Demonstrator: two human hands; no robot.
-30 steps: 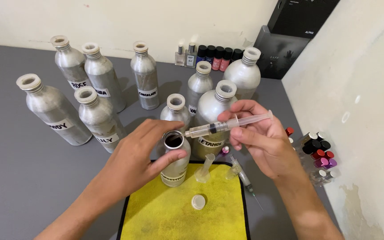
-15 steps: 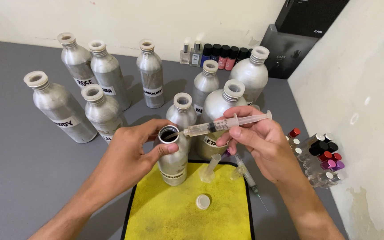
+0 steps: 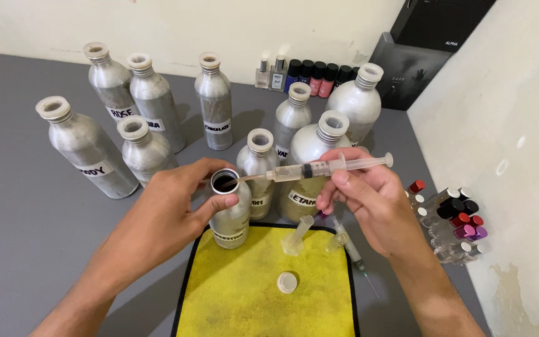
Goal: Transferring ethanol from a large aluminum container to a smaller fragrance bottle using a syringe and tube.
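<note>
My left hand (image 3: pixel 176 203) is wrapped around the open bottle (image 3: pixel 228 209), thumb and fingers closed on its shoulder, tilting it toward me at the back edge of the yellow mat (image 3: pixel 251 293). My right hand (image 3: pixel 369 200) pinches the syringe (image 3: pixel 319 168) near level, fingers closed on the barrel, its needle tip at the bottle's mouth.

What worries me: the bottle leans, so if my left grip slips it could tip and spill onto the mat or knock the small cylinder (image 3: pixel 297 236) just beside it. The thin needle could scrape the metal rim and bend if I angle it badly. I think my right fingers sit near the plunger flange, so a careless squeeze might push liquid out over the rim. The cap (image 3: pixel 287 283) lies loose on the mat and could roll. The second syringe (image 3: pixel 350 249) lies close under my right wrist, needle out, and I could catch it.

Compared with a second ago, the needle tip has come from beside the bottle to its opening, the syringe has swung flatter, and the bottle has shifted left
</note>
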